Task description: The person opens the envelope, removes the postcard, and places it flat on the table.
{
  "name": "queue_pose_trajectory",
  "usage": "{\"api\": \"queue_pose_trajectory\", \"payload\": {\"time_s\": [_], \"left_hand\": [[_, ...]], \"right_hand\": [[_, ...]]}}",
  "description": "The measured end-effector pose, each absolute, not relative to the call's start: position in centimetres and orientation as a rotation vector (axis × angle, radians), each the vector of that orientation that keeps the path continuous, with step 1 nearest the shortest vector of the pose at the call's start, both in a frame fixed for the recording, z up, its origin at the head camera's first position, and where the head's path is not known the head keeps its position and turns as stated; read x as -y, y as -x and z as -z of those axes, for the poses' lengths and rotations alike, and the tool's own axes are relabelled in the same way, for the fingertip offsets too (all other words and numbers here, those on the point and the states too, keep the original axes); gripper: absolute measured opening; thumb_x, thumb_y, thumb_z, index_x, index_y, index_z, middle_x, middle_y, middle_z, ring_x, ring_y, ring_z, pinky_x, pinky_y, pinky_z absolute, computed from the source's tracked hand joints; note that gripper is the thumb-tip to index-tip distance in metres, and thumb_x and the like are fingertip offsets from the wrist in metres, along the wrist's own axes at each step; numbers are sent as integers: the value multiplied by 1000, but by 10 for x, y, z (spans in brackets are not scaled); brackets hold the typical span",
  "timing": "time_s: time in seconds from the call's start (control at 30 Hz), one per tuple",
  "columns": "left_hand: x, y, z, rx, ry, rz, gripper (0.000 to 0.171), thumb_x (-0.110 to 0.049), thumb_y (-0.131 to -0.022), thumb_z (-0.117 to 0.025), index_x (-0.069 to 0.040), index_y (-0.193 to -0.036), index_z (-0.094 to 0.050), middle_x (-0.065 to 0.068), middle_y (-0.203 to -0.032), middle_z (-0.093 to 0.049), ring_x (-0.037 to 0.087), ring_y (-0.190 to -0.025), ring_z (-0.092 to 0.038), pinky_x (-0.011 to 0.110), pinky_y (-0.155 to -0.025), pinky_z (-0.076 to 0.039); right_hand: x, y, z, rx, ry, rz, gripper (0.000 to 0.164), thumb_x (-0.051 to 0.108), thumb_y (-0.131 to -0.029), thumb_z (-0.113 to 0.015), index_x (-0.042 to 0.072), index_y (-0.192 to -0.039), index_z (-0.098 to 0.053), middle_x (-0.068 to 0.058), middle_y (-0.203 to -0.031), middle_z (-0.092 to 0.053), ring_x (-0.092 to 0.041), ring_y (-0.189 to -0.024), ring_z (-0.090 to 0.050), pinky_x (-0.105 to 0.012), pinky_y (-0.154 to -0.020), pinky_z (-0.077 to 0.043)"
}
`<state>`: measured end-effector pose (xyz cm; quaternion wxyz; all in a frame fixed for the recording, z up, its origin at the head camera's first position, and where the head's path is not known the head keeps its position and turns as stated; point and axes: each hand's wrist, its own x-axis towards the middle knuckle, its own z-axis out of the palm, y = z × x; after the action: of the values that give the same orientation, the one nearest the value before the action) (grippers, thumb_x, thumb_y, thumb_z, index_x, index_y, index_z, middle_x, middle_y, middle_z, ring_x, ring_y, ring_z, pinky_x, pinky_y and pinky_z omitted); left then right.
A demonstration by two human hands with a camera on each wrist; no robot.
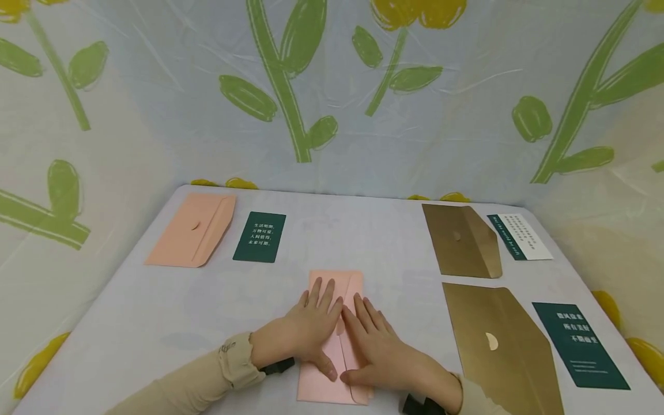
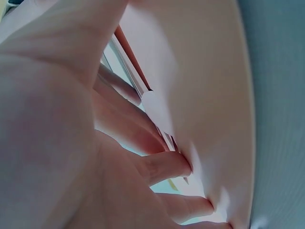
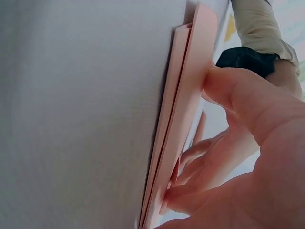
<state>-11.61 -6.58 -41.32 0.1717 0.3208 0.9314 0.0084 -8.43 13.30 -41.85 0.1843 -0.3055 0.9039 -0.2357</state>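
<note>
A pink envelope (image 1: 316, 387) lies lengthwise on the table before me, its flap folded over along the right side. My left hand (image 1: 301, 331) rests on its left part with fingers spread and pointing away. Over the flap on the right lies my right hand (image 1: 381, 354), its fingers extended and the thumb touching near the flap's edge. The fingertips of both hands come close together at the flap's tab. In the left wrist view, the fingertips of the left hand (image 2: 95, 119) touch the envelope (image 2: 209, 86). The right wrist view shows the envelope's layered edge (image 3: 188, 71) beside the right thumb.
Another pink envelope (image 1: 176, 230) and a green card (image 1: 259, 237) lie at back left. On the right are two gold envelopes, one farther (image 1: 451, 253) and one nearer (image 1: 487, 323). Beside them lie a white-and-green card (image 1: 524, 236) and a green card (image 1: 581, 351).
</note>
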Motion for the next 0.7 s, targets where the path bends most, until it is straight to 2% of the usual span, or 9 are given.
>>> {"api": "queue_pose_trajectory", "payload": {"time_s": [0.47, 0.7], "left_hand": [[66, 115, 413, -2634, -897, -22, 129, -76, -61, -76, -3, -156, -27, 25, -163, -5, 46, -148, -2, 56, -115, -24], [67, 115, 413, -2637, -909, 7, 129, -77, -61, -75, -4, -156, -27, 25, -163, -6, 46, -148, -4, 56, -114, -25]], "right_hand": [[-132, 83, 415, -2542, 810, 716, 111, 39, -81, -74, 7, -160, -4, -20, -164, 5, -38, -150, 3, -60, -116, -11], [-139, 84, 403, -2547, 814, 682, 108, 40, -81, -76, 6, -159, -11, -16, -165, 7, -36, -150, -1, -60, -115, -14]]}}
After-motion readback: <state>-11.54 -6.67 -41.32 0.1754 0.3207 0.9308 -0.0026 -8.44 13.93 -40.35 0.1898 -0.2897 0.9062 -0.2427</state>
